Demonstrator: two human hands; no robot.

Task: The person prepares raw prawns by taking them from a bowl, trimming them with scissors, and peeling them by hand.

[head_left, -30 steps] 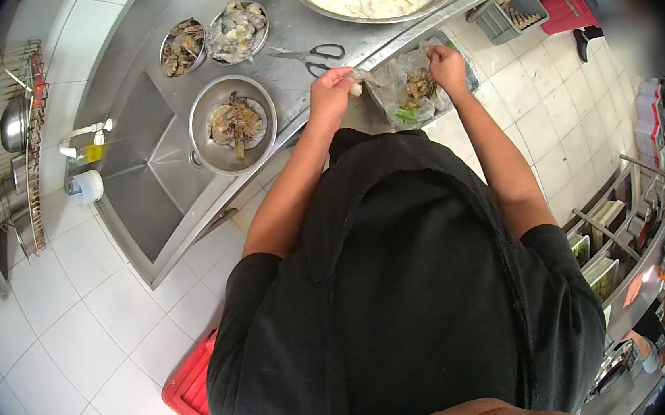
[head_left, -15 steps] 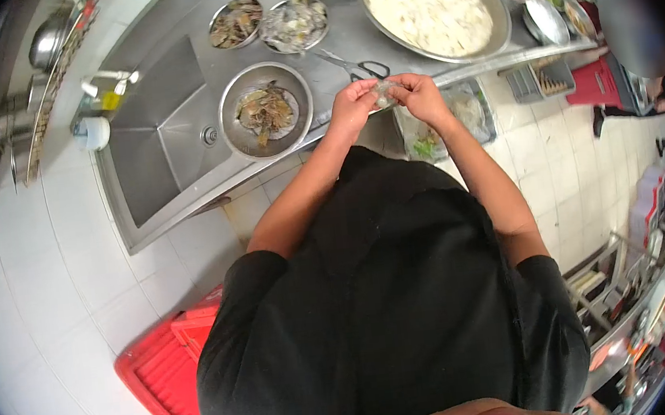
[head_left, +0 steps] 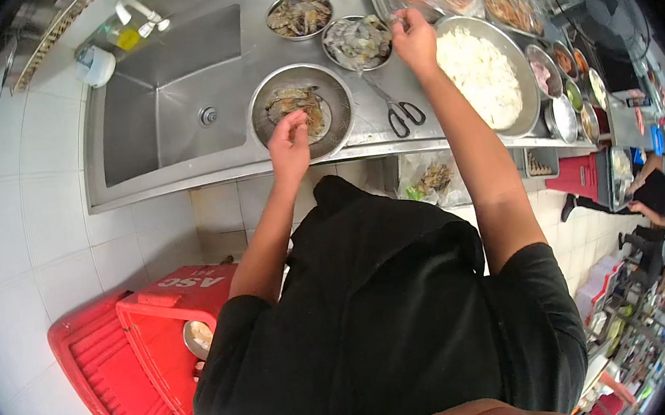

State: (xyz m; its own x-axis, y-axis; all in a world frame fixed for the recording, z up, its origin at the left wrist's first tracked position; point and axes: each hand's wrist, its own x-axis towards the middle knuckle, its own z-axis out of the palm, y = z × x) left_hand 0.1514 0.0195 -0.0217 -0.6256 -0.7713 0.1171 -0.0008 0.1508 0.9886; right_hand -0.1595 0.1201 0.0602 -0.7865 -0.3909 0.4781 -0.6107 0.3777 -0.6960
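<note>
My left hand (head_left: 291, 145) reaches over the near rim of a steel bowl (head_left: 343, 117) that holds several unpeeled shrimp (head_left: 301, 104). Its fingers are bent at the shrimp, and whether they grip one is hidden. Above the right edge of a small bowl of greyish peeled shrimp (head_left: 360, 42) is my right hand (head_left: 414, 37), its fingers pinched around something too small to make out. Black-handled scissors (head_left: 404, 112) lie on the steel counter between the bowls. A third bowl (head_left: 299, 16) with brownish shrimp stands behind.
A large basin of white pieces (head_left: 483, 78) stands right of my right forearm. The sink (head_left: 169, 119) is at the left. Below the counter edge is a lined bin of shells (head_left: 433, 181). A red crate (head_left: 173, 305) stands on the floor. Co-workers are at the far right.
My hands were together over the counter edge and have parted, the left to the shrimp bowl, the right to the peeled shrimp. The camera view has turned.
</note>
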